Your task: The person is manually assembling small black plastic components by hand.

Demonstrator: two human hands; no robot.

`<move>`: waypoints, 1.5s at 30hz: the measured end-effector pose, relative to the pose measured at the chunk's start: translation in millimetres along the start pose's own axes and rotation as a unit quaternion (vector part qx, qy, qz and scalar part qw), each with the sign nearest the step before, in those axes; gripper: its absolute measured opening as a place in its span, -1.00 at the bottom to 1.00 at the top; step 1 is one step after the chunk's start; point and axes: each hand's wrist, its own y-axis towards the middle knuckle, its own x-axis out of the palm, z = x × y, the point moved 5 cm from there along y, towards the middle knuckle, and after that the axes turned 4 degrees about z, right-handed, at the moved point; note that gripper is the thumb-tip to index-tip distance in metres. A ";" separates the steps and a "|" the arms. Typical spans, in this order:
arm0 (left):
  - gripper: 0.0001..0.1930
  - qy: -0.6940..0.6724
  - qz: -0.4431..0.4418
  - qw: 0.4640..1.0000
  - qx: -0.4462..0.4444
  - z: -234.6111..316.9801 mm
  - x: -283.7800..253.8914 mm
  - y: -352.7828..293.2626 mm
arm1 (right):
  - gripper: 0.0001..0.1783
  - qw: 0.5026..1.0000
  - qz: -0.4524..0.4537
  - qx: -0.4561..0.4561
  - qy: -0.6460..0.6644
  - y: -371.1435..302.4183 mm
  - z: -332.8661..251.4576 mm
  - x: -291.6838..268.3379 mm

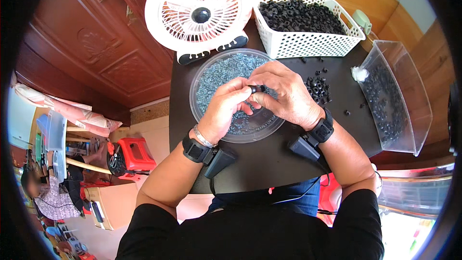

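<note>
My left hand (222, 110) is closed, its thumb and forefinger pinching a small black rounded part (255, 88). My right hand (290, 97) meets it from the other side, with thumb and fingers closed on the same part; its far end is hidden by the fingers. Both hands are over a round clear tub (193, 86) full of small blue-grey pieces (219, 74), perhaps screws. Just right of my right hand lies a loose pile of small black parts (317, 88) on the dark table (260, 166).
A white fan (201, 15) stands at the back left. Behind the tub is a white perforated basket (313, 43) heaped with black ring-like parts. A clear bin (411, 96) holding black parts is at the right edge. Another person (55, 195) sits far left, near a red stool (139, 156).
</note>
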 end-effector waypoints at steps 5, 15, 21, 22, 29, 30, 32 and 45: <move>-0.73 -0.032 -0.016 0.999 -0.003 4.8 1.8 -0.4 | -0.69 1.000 -0.005 -0.011 -0.017 1.6 -6.3 -0.5; -0.73 -0.080 -0.017 0.997 0.010 3.0 0.4 -0.2 | -0.66 1.000 0.005 -0.020 -0.013 1.9 -5.4 0.4; -0.73 -0.068 -0.008 0.998 0.016 4.7 0.4 -1.1 | -0.65 0.999 0.006 -0.035 -0.039 1.3 -8.8 0.2; -0.72 -0.080 -0.005 0.997 0.018 2.8 -1.4 -0.9 | -0.65 0.999 0.021 -0.021 -0.040 1.7 -9.3 -0.3; -0.72 -0.108 0.005 0.994 0.014 0.8 2.9 -0.8 | -0.65 0.998 0.025 -0.019 -0.059 1.2 -8.0 1.9; -0.72 -0.108 0.006 0.994 0.013 1.1 2.6 -0.6 | -0.65 0.998 0.025 -0.019 -0.058 2.1 -8.0 0.8; -0.72 -0.076 0.007 0.997 0.024 3.4 1.2 0.0 | -0.67 0.996 0.007 -0.059 -0.071 4.4 -11.5 -0.3; -0.79 -0.065 0.065 0.992 0.083 28.1 -21.4 -3.2 | -0.75 0.984 -0.178 0.000 -0.022 -6.0 -18.2 14.9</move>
